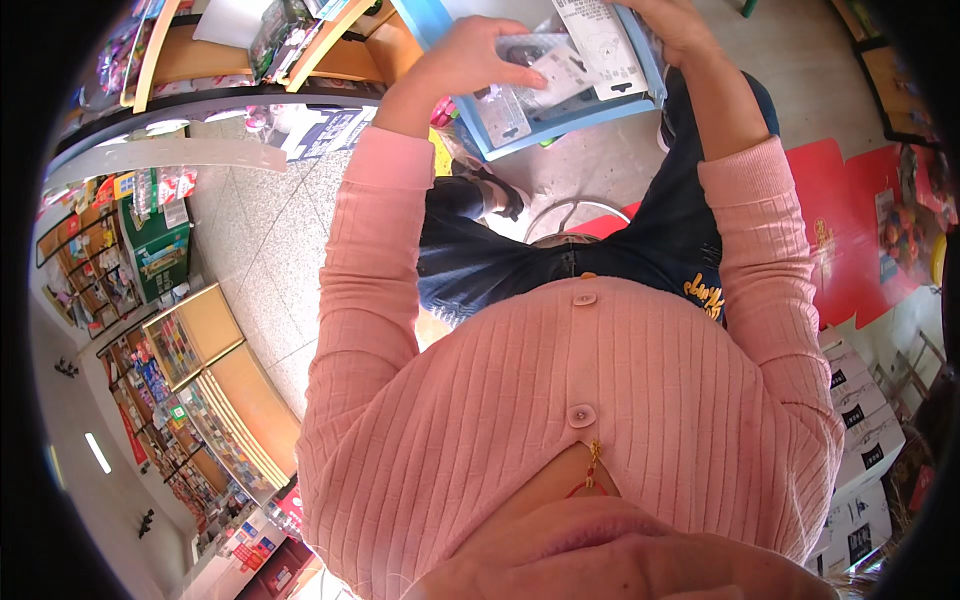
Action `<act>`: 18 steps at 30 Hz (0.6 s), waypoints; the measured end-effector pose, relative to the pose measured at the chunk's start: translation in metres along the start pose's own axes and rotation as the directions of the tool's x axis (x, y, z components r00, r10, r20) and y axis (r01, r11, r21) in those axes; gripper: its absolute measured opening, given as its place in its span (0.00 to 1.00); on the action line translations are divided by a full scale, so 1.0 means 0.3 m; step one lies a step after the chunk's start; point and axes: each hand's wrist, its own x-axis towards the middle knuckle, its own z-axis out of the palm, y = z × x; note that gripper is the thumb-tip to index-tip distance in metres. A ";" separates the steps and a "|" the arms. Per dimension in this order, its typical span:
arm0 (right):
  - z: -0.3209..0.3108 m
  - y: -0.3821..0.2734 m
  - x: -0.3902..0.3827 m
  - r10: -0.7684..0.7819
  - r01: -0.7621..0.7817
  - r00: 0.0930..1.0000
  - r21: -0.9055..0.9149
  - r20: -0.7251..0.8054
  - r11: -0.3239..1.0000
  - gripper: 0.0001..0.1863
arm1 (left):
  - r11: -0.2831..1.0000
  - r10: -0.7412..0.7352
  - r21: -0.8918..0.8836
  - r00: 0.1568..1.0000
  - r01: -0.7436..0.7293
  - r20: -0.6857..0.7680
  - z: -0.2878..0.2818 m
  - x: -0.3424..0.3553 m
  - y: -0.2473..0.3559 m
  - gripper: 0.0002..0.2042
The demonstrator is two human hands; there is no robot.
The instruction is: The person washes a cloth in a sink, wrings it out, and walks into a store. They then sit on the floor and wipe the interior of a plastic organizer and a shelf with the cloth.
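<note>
A light blue shallow box [480, 135] is at the top of the view, above my legs, with white carded packages [610, 60] and clear plastic packs inside. My left hand [465, 65] reaches in from the left, thumb and fingers on a small clear package with a white label [560, 75]. My right hand [675, 30] is at the box's upper right edge, gripping there, its fingertips partly cut off by the frame. My pink sleeves and dark trousers frame the box.
Wooden shelving [200, 55] with goods stands at upper left, more stocked racks [215, 400] down the left side over a speckled tiled floor [260, 210]. At right are red panels [815, 230], colourful bagged items [900, 230] and stacked white cartons [850, 440].
</note>
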 end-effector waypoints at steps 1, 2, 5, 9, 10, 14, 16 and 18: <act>-0.010 -0.031 -0.024 0.018 -0.021 0.998 -0.043 -0.052 0.999 0.31 | 0.995 0.091 -0.028 0.995 -0.092 -0.044 -0.003 0.024 -0.020 0.30; -0.001 -0.029 -0.015 0.012 -0.012 0.999 -0.008 -0.033 1.000 0.32 | 0.996 -0.030 -0.088 0.999 0.033 0.043 -0.057 0.003 0.036 0.30; 0.005 -0.005 0.004 0.006 -0.005 0.999 0.043 -0.031 0.999 0.32 | 0.963 -0.109 -0.247 0.994 0.110 0.017 -0.120 -0.018 0.131 0.22; 0.000 -0.041 -0.010 0.070 -0.070 0.997 0.071 -0.010 0.995 0.27 | 0.852 -0.049 -0.523 0.997 0.010 -0.061 -0.153 -0.023 0.127 0.20; -0.003 -0.043 -0.012 0.094 -0.095 0.995 0.083 0.020 0.992 0.25 | 0.800 -0.060 -0.600 0.992 -0.016 -0.107 -0.160 -0.020 0.106 0.19; -0.042 0.007 0.027 0.030 -0.047 0.996 0.201 0.087 0.979 0.18 | 0.465 -0.029 -0.851 0.956 -0.244 -0.290 -0.193 -0.030 0.053 0.19; -0.052 0.021 0.037 0.050 -0.058 0.998 0.229 0.040 0.972 0.17 | 0.276 0.056 -0.894 0.935 -0.352 -0.351 -0.220 -0.047 0.024 0.19; -0.055 -0.002 0.028 0.132 -0.116 0.984 0.139 -0.116 0.984 0.17 | 0.191 0.099 -0.891 0.912 -0.411 -0.399 -0.241 -0.062 -0.074 0.18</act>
